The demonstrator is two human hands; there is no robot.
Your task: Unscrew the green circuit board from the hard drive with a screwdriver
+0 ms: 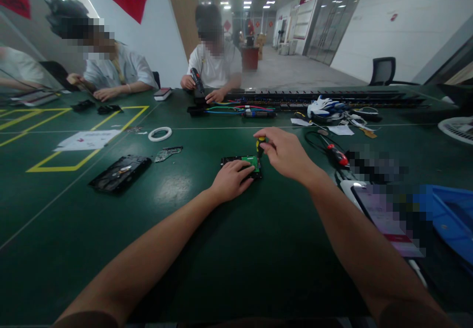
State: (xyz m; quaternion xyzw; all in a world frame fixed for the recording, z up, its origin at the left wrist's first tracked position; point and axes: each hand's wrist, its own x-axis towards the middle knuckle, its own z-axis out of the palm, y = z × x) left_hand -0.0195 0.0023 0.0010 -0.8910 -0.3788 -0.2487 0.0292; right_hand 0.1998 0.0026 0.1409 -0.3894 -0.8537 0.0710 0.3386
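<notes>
In front of me on the table lies a small black device with a green circuit board (253, 160). My left hand (232, 180) grips it, fingers over its top and thumb at the near edge, covering much of it. My right hand (286, 151) has its fingers closed round the yellow and black handle of a screwdriver (260, 146). The screwdriver stands nearly upright over the right part of the board. Its tip is too small to tell whether it touches a screw.
On the left lie an open black casing (121, 173), a loose circuit board (168, 154) and a white ring (160, 134). To the right are a red and black tool (337, 154), a tablet-like screen (384, 214) and a blue bin (453, 214). Across the table a person holds a power screwdriver (197, 79).
</notes>
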